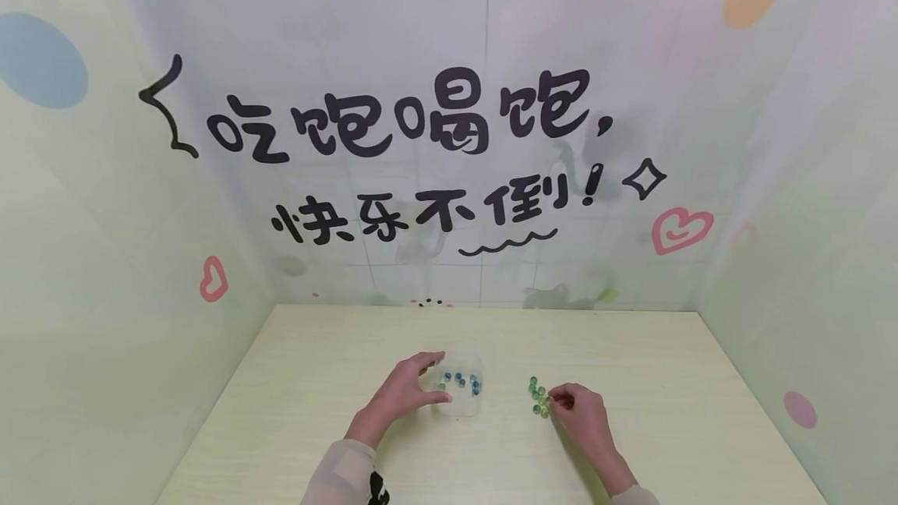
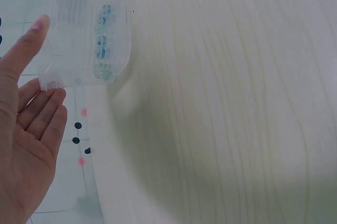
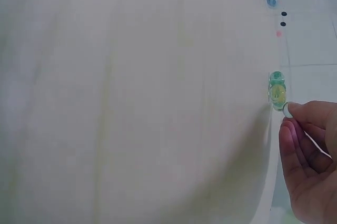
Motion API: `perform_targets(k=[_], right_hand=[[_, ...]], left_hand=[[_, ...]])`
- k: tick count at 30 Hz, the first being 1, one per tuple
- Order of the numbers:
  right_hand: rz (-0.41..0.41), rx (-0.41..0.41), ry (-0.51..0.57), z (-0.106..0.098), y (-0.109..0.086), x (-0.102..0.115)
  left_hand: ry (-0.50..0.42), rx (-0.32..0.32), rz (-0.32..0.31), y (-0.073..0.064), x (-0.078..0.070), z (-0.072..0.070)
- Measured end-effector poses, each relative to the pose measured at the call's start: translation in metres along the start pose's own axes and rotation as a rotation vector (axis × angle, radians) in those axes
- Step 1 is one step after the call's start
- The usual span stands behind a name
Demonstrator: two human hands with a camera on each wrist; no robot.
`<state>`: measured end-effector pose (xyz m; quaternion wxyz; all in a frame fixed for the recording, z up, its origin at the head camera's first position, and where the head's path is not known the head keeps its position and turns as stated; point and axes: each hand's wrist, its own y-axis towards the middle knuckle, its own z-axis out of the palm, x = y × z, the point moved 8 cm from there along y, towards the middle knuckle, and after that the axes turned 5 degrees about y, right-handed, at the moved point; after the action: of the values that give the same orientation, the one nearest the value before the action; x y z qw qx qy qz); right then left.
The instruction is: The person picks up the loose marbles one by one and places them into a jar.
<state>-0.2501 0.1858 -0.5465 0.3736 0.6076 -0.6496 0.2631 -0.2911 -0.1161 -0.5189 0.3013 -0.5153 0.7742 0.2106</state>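
My left hand (image 1: 401,394) holds a clear plastic box (image 1: 464,409) from its left side, thumb at the near edge and fingers at the far edge. Several blue glass marbles (image 1: 459,378) and a few greenish ones lie in the box; through its wall, they line up along the bottom in the left wrist view. To the right of the box, a small group of green marbles (image 1: 536,390) sits on the table. At that group, my right hand (image 1: 582,415) pinches one glass marble (image 3: 287,109) between thumb and index finger, close beside the others.
The pale wood-grain table (image 1: 316,357) reaches back to a printed curtain (image 1: 449,30) with black lettering. More curtain panels stand on the left and right sides. Bare tabletop separates the box from the green marbles.
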Motion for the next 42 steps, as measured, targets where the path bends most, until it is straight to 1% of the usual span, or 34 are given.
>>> perform_targets(k=[8,15,29,37,42], right_hand=[[-0.026,-0.010,-0.009,-0.001,0.001,0.001],[-0.043,-0.019,0.011,-0.002,0.003,0.003],[-0.058,-0.016,0.030,-0.003,0.003,0.014],[-0.080,-0.022,0.032,0.001,0.005,0.020],[-0.090,-0.019,0.062,0.005,0.007,0.028]], left_hand=[[0.005,-0.007,0.004,0.000,0.000,0.000],[0.003,-0.003,-0.001,0.000,0.000,0.000],[0.008,-0.001,-0.001,-0.001,0.000,0.000],[0.014,-0.002,0.006,0.000,0.001,0.001],[0.005,-0.004,0.006,0.000,0.000,0.000]])
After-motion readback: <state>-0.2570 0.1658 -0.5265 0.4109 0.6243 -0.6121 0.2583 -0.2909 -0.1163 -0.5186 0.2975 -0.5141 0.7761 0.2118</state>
